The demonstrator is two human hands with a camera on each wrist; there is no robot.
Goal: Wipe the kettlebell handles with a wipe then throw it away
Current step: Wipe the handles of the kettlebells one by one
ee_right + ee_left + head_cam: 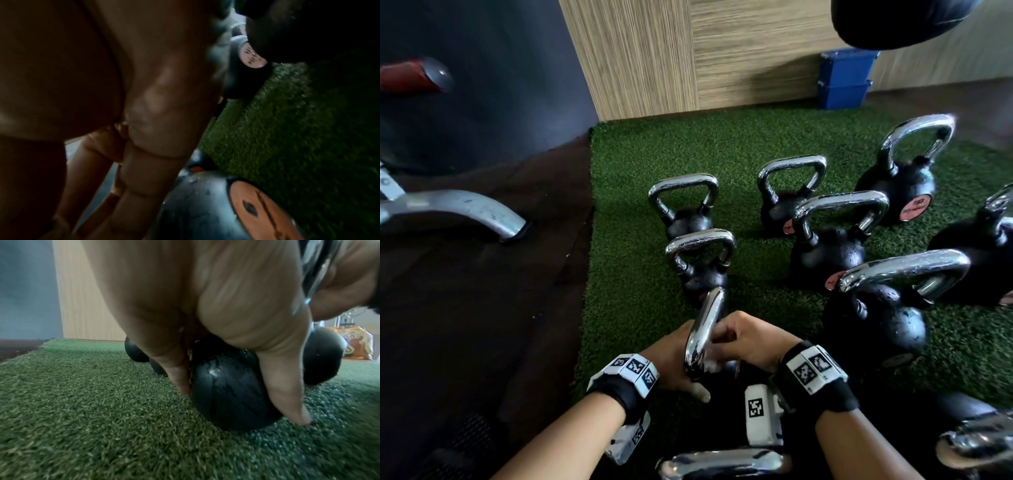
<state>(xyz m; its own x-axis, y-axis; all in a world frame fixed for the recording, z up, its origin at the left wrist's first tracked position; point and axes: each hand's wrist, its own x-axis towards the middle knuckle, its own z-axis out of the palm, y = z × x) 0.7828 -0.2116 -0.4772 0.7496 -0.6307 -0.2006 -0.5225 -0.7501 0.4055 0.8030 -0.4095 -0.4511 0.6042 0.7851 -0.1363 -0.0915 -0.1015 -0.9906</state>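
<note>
Head view overhead; wrist views close.

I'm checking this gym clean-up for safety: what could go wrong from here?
The kettlebell is wet with droplets, so the left hand bracing it may slip. Other kettlebells stand close by, so a tipped one could knock fingers. The wipe is bunched against the handle and may miss its far side.

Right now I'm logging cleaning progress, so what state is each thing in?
Nearest kettlebell: upright on turf, handle being wiped.
Wipe: bunched against the handle's base.
Left hand: steadies the kettlebell's ball.
Right hand: grips the wipe.
Other kettlebells: standing, untouched.
Blue bins: stacked.
</note>
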